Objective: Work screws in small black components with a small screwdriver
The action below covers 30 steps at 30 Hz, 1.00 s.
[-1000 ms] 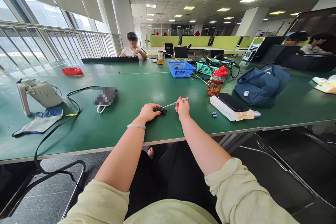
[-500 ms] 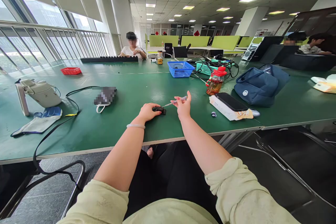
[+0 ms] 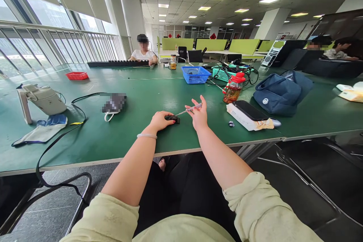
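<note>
A small black part [image 3: 176,119] rests on the green table, and my left hand [image 3: 161,121] is closed on it from the left, pressing it down. My right hand [image 3: 199,114] holds a thin screwdriver [image 3: 189,109] with a clear-looking handle, several fingers raised and spread around it. The metal shaft slants down to the left, its tip at the black part beside my left fingertips. Exactly where the tip touches is too small to make out.
The green table [image 3: 147,92] carries blue [image 3: 195,75] and teal baskets, a red-lidded bottle [image 3: 234,87], a phone [image 3: 249,110] on a tissue pack, and a blue bag [image 3: 280,92]. At left are a glove [image 3: 42,130], a beige jug [image 3: 44,99] and a black strap. Another person sits opposite.
The fingers of my right hand have opened out and shifted slightly around the screwdriver handle. My left hand and the black part stay in place.
</note>
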### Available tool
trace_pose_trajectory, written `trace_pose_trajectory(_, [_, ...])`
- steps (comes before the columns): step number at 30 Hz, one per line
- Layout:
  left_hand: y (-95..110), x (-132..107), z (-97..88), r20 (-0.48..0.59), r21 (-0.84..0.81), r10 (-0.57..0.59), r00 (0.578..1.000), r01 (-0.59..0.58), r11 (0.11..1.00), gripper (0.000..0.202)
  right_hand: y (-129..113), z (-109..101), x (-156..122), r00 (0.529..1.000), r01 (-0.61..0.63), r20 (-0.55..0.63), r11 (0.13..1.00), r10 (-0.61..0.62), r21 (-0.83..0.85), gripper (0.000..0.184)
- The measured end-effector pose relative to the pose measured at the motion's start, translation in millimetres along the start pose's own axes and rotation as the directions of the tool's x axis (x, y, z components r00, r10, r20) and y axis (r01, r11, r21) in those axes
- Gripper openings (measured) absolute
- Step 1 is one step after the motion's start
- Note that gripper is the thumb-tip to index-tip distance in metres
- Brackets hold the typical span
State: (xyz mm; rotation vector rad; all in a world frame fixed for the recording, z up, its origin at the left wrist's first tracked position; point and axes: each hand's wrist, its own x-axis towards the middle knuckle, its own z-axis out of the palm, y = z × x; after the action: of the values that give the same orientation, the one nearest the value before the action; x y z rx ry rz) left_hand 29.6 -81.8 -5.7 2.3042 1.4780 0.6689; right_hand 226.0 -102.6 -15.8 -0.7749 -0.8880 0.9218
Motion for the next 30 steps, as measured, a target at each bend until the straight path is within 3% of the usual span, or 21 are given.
trace_pose_trajectory(12, [2.2,-1.7,-2.2,0.009,0.004,0.015,1.000,-0.015,1.000,0.033,7.0,-0.9,2.7,0.973,0.229,0.046,0.935,-0.225,-0.272,0.051])
trace_pose_trajectory(30, [-1.8,0.6,1.9,-0.003,-0.004,0.031,1.000,-0.031,1.000,0.032,3.9,-3.3,3.2,0.986,0.160,-0.012,0.968,-0.166,-0.195,0.039])
